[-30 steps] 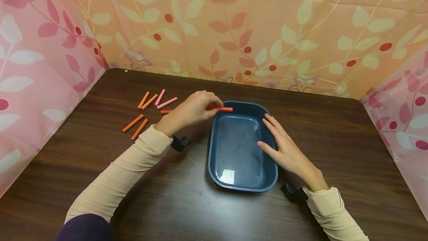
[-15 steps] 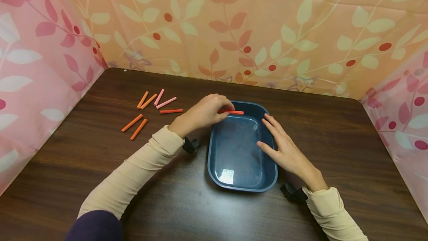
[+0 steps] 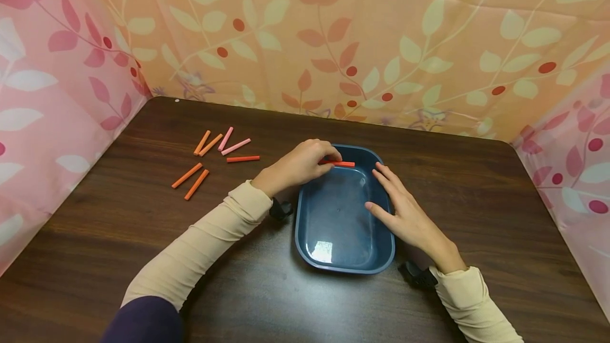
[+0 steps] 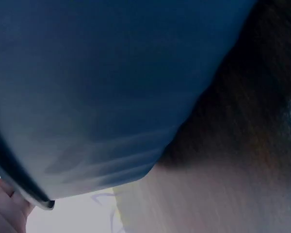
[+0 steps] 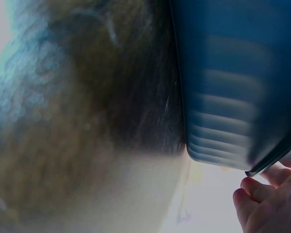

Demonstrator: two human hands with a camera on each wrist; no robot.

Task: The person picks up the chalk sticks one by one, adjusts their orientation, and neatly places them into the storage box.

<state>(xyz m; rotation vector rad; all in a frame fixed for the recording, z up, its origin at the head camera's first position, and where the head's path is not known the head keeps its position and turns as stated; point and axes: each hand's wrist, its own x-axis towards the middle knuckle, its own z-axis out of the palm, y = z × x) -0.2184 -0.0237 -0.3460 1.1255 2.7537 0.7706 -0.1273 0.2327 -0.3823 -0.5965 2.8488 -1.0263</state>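
- Floral cloth (image 3: pixel 267 57): orange behind, pink at both sides, leaf and berry print.
- Table (image 3: pixel 305 308): dark brown wood grain, bright glare near the front.
- Blue container (image 3: pixel 339 210): on the table, rounded corners, long sides running front to back; light patch reflected at its near end. Outer wall fills much of both wrist views.
- Left sleeve (image 3: pixel 200 245): cream, folded cuff, dark purple fabric higher up the arm.
- Right sleeve (image 3: pixel 476 300): cream, folded cuff, enters lower right.
- Right hand (image 3: pixel 407 216): at the container's right side, fingers extended over the rim, thumb spread inward; grasping nothing.
- Left hand (image 3: pixel 305 163): over the container's far left corner, fingers and thumb pinching the red stick.
- Black wrist devices (image 3: pixel 281 208): one below each wrist.
- Red stick (image 3: pixel 345 164): in the left hand's pinch, roughly level, free end pointing right over the container's far end. Can't tell if it touches the container.
- Loose sticks, left of the container on the table: loose red stick (image 3: pixel 243 159) closest to it; pink pair (image 3: pixel 235 146) and light orange pair (image 3: pixel 211 144) farther back, each in a V; darker orange pair (image 3: pixel 196 184) nearer the front, side by side, apart.
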